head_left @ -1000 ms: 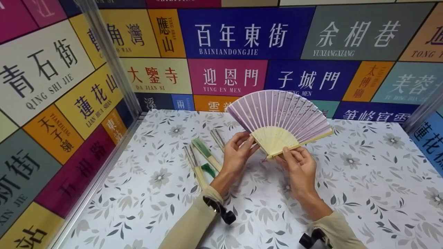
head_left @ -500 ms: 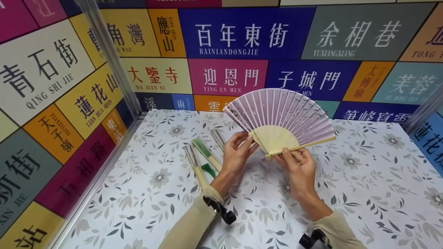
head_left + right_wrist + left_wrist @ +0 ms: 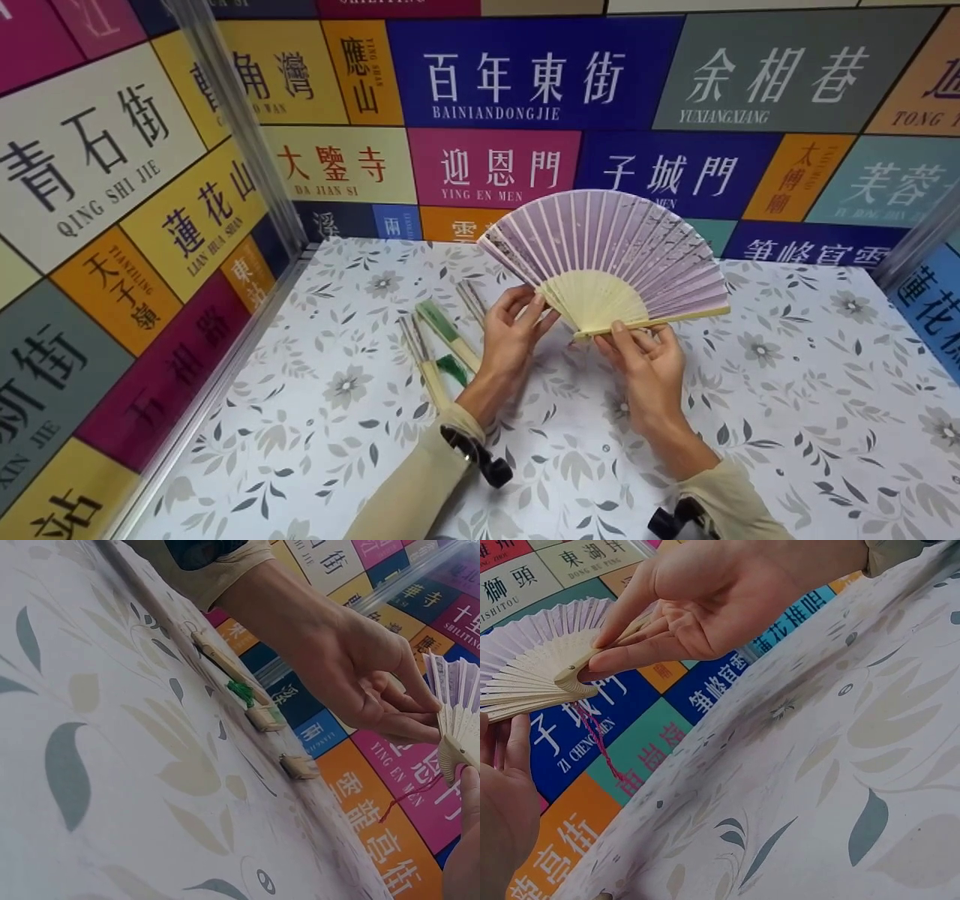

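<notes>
A lilac folding fan (image 3: 600, 240) with pale bamboo ribs is spread wide, held up above the table. My left hand (image 3: 512, 330) pinches its left outer rib between thumb and fingers. On the other side, my right hand (image 3: 646, 367) grips the right guard stick, thumb on top, near the pivot. In the left wrist view a pink tassel cord (image 3: 604, 746) hangs from the pivot, with the right hand (image 3: 705, 604) close above it. The left hand (image 3: 360, 664) shows at the fan's edge in the right wrist view.
Several folded fans lie on the table left of my left hand, among them a green one (image 3: 442, 326) with a green tassel (image 3: 452, 368). A floral cloth (image 3: 787, 420) covers the table. Panels with printed street names (image 3: 495, 166) rise along the back and left sides.
The fan has spread a little wider, its left edge moving left and its right guard stick swinging slightly down. Both hands keep nearly the same places.
</notes>
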`<control>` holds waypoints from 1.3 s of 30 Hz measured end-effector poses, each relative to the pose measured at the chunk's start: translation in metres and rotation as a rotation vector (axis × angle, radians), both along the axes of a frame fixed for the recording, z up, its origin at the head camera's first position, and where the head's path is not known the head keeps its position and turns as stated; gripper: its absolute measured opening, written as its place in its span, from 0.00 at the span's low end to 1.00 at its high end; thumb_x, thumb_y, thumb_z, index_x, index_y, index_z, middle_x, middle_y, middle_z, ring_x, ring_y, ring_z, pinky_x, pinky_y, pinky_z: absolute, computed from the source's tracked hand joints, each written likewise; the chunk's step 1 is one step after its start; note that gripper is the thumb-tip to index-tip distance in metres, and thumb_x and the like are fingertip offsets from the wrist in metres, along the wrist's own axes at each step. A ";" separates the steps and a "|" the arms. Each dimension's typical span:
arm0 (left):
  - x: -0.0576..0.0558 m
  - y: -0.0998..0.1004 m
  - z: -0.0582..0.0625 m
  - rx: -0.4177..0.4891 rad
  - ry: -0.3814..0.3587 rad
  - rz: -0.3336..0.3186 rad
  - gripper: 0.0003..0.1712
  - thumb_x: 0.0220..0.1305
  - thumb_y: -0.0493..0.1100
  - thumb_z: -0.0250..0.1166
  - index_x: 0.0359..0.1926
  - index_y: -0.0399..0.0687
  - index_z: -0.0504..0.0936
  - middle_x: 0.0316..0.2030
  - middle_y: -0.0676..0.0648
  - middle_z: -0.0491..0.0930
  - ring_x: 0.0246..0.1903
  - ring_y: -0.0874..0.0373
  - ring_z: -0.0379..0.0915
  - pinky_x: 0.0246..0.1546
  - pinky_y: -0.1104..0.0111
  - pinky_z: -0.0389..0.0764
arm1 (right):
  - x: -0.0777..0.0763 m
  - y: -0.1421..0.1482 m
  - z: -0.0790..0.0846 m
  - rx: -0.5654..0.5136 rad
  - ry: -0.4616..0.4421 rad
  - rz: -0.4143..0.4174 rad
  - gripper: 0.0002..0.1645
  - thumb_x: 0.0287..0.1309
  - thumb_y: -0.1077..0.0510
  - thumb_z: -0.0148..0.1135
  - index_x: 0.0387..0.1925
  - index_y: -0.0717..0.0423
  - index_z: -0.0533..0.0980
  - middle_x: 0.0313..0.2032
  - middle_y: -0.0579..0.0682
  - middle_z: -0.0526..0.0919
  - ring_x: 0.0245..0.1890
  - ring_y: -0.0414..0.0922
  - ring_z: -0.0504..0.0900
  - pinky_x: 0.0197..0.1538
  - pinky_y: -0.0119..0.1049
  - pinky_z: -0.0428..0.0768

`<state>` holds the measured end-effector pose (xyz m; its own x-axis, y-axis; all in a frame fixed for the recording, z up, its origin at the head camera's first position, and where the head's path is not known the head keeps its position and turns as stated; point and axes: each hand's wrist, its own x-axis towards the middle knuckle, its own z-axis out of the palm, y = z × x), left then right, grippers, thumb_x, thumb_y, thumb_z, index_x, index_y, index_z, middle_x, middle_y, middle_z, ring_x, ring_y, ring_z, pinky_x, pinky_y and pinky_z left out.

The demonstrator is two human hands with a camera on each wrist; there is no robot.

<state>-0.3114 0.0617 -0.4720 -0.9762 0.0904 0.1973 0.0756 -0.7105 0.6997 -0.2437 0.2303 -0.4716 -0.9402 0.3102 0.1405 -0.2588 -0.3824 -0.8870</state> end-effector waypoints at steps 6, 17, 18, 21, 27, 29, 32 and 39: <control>0.000 0.000 0.000 0.003 -0.003 0.007 0.10 0.69 0.31 0.62 0.50 0.34 0.75 0.44 0.43 0.78 0.45 0.52 0.81 0.56 0.53 0.86 | -0.001 0.000 -0.001 -0.009 0.006 0.001 0.29 0.64 0.60 0.67 0.62 0.60 0.66 0.47 0.61 0.86 0.43 0.49 0.90 0.53 0.42 0.87; 0.000 0.000 -0.001 0.002 -0.011 0.017 0.13 0.69 0.33 0.63 0.51 0.33 0.74 0.46 0.41 0.77 0.47 0.51 0.81 0.56 0.54 0.86 | 0.000 -0.001 -0.003 0.000 0.003 0.011 0.29 0.65 0.59 0.66 0.62 0.60 0.65 0.48 0.61 0.87 0.44 0.50 0.89 0.54 0.43 0.87; 0.000 0.000 -0.001 0.002 -0.013 0.017 0.13 0.69 0.33 0.63 0.52 0.33 0.74 0.46 0.41 0.77 0.47 0.51 0.81 0.57 0.54 0.86 | 0.000 -0.001 -0.003 -0.004 0.003 0.013 0.29 0.65 0.59 0.66 0.62 0.60 0.66 0.47 0.61 0.87 0.44 0.50 0.90 0.53 0.43 0.87; 0.000 -0.001 -0.001 0.008 -0.021 0.016 0.14 0.69 0.33 0.63 0.52 0.33 0.74 0.46 0.41 0.77 0.47 0.50 0.81 0.57 0.54 0.86 | 0.000 -0.001 -0.003 -0.014 0.005 0.014 0.29 0.64 0.59 0.66 0.62 0.61 0.66 0.47 0.61 0.87 0.42 0.49 0.90 0.53 0.43 0.87; 0.000 -0.001 -0.002 0.014 -0.037 0.014 0.14 0.69 0.34 0.64 0.52 0.35 0.74 0.47 0.41 0.78 0.47 0.50 0.81 0.57 0.54 0.86 | 0.000 -0.001 -0.004 -0.017 0.004 0.010 0.29 0.64 0.59 0.66 0.62 0.60 0.66 0.47 0.61 0.87 0.43 0.50 0.90 0.53 0.43 0.87; 0.000 -0.001 -0.002 0.015 -0.036 0.013 0.13 0.69 0.35 0.64 0.52 0.35 0.74 0.47 0.40 0.79 0.48 0.50 0.81 0.57 0.54 0.85 | 0.000 -0.001 -0.004 -0.019 0.004 0.009 0.29 0.64 0.59 0.66 0.62 0.60 0.66 0.47 0.61 0.87 0.43 0.50 0.90 0.53 0.43 0.87; 0.001 -0.001 -0.002 0.021 -0.034 0.014 0.14 0.69 0.35 0.63 0.52 0.34 0.74 0.48 0.39 0.79 0.48 0.50 0.81 0.58 0.53 0.85 | -0.001 -0.001 -0.005 -0.025 0.007 0.008 0.29 0.64 0.59 0.66 0.62 0.60 0.66 0.47 0.61 0.87 0.43 0.50 0.90 0.54 0.44 0.87; 0.002 -0.001 -0.001 0.064 -0.046 0.023 0.14 0.70 0.34 0.62 0.53 0.33 0.74 0.50 0.37 0.78 0.51 0.48 0.81 0.59 0.54 0.84 | -0.001 -0.001 -0.005 -0.032 0.011 0.019 0.29 0.64 0.59 0.66 0.63 0.60 0.65 0.47 0.62 0.87 0.44 0.52 0.90 0.55 0.45 0.86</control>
<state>-0.3098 0.0610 -0.4732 -0.9860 0.0570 0.1569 0.0610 -0.7520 0.6563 -0.2449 0.2289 -0.4770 -0.9444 0.2972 0.1408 -0.2607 -0.4156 -0.8714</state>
